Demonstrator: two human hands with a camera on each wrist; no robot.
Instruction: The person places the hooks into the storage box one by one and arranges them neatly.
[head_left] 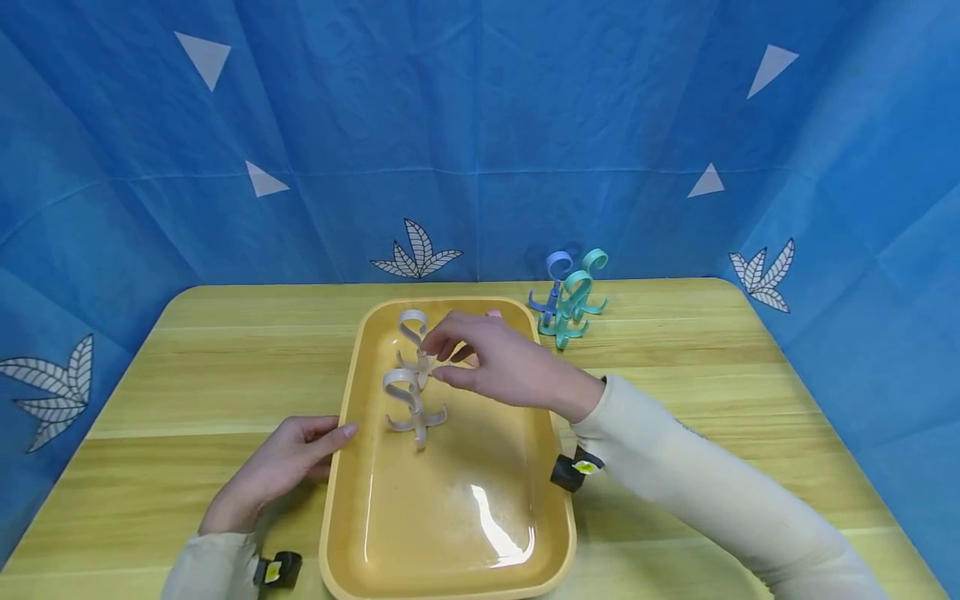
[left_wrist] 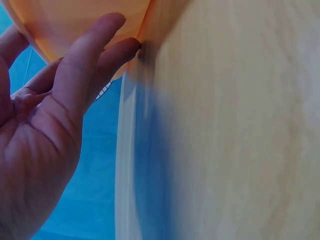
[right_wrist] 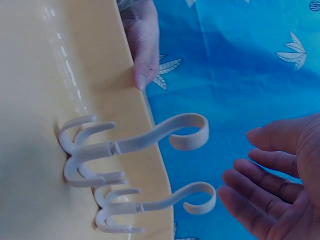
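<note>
Hooks, both white, stand with long axes upright in the yellow tray, just left of our nearer right hand, whose relaxed fingers hold nothing, while our left hand grips the tray's left rim.

No readable text, faint sleeve marking, possibly lettering
</note>
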